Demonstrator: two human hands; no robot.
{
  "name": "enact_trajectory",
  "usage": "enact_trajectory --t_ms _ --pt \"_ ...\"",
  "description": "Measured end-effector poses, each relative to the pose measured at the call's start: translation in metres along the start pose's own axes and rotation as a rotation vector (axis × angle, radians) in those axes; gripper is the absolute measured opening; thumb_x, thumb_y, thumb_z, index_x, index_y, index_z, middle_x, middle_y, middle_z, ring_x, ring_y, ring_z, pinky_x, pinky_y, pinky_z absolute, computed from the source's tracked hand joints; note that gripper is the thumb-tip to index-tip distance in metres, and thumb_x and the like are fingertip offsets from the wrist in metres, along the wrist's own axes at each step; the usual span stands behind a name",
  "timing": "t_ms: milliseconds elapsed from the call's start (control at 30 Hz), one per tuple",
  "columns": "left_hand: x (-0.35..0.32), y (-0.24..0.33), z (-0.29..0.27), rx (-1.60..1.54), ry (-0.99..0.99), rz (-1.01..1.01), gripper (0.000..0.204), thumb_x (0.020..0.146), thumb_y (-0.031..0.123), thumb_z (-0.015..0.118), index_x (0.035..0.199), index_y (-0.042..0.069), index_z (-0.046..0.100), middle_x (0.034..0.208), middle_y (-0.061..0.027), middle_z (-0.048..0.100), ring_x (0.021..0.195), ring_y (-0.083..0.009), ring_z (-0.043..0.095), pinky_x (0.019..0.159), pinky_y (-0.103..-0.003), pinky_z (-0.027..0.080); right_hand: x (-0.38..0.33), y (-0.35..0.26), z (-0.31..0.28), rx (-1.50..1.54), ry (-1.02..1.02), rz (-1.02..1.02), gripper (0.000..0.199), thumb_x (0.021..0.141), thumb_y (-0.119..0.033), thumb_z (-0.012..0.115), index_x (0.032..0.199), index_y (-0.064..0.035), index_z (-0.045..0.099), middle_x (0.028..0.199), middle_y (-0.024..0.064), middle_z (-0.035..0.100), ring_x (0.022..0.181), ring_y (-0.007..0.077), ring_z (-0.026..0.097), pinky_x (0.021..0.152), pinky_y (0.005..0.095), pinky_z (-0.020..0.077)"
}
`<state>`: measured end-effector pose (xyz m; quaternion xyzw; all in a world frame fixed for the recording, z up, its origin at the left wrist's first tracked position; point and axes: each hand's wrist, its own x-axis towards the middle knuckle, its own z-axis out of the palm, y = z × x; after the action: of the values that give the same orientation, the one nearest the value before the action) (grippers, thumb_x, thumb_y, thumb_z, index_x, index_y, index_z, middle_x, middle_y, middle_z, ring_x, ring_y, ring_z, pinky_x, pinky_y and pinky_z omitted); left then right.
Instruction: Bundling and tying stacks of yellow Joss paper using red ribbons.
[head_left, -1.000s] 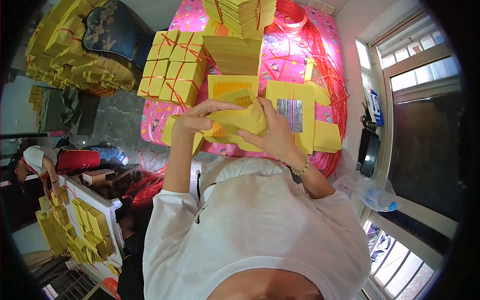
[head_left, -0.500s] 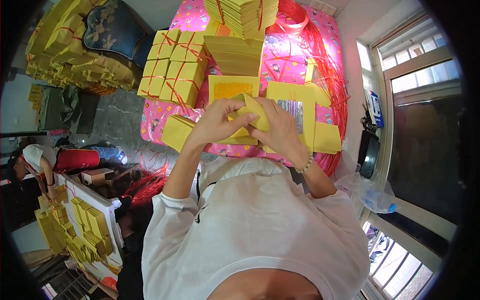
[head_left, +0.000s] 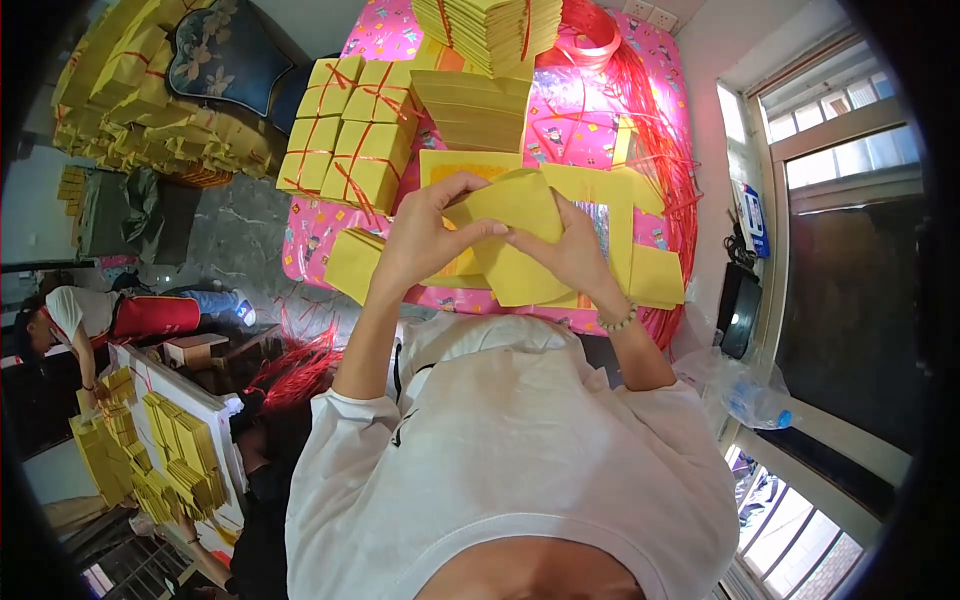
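A yellow paper sheet (head_left: pixel 522 258), seemingly folded, is held between my two hands above the table. My left hand (head_left: pixel 424 238) grips its left edge, thumb on top and fingers behind. On the opposite side my right hand (head_left: pixel 578 252) pinches it in the same way, and the two thumb tips nearly meet at its middle. Under and beside it lie more yellow sheets, one with an orange printed patch (head_left: pixel 445 172), another with a silvery patch (head_left: pixel 600 215). Fingers behind the sheet are partly hidden.
Tied yellow paper bundles (head_left: pixel 365 155) stand at the left of the pink-covered table (head_left: pixel 300 245). Taller stacks (head_left: pixel 470 110) rise at the back. Red plastic strands (head_left: pixel 665 130) hang along the right side. Co-workers handle yellow paper at a white table (head_left: pixel 225 410) on the far left.
The yellow sheet, bent up between my fingers before, now lies broader and flatter. My hands have spread slightly apart along its edges.
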<state>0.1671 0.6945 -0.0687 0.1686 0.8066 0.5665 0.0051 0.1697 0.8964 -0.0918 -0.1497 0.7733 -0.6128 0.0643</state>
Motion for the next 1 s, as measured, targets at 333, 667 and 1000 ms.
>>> enact_trajectory --t_ms 333,667,1000 --pt "-0.013 -0.014 0.042 -0.214 0.418 -0.186 0.05 0.08 0.013 0.071 0.123 0.002 0.048 0.109 -0.0088 0.056 0.094 -0.0137 0.054 0.077 -0.026 0.046 0.003 -0.006 -0.009 0.384 0.066 0.143 0.037 0.082 -0.014 0.069 0.113 0.0014 0.055 0.102 0.0078 0.064 0.09 0.0122 0.061 0.077 0.0272 0.0503" --pt "-0.004 -0.005 0.049 -0.804 0.172 -0.367 0.034 0.094 0.017 0.052 0.124 0.002 0.048 0.113 -0.0054 0.06 0.1 -0.0118 0.058 0.086 -0.028 0.046 0.009 0.0 -0.012 0.419 0.025 0.088 0.05 0.084 -0.013 0.066 0.126 -0.0004 0.044 0.117 0.0089 0.054 0.107 0.014 0.053 0.086 0.0281 0.0467" --pt "0.003 -0.017 0.042 -1.255 0.376 -0.618 0.034 0.094 0.018 0.05 0.125 0.005 0.044 0.117 -0.0058 0.056 0.108 -0.0185 0.055 0.092 -0.035 0.046 -0.015 -0.01 -0.02 -0.184 0.107 -0.169 0.059 0.073 0.002 0.064 0.128 -0.0065 0.045 0.116 0.013 0.053 0.1 0.0247 0.058 0.083 0.0325 0.0488"
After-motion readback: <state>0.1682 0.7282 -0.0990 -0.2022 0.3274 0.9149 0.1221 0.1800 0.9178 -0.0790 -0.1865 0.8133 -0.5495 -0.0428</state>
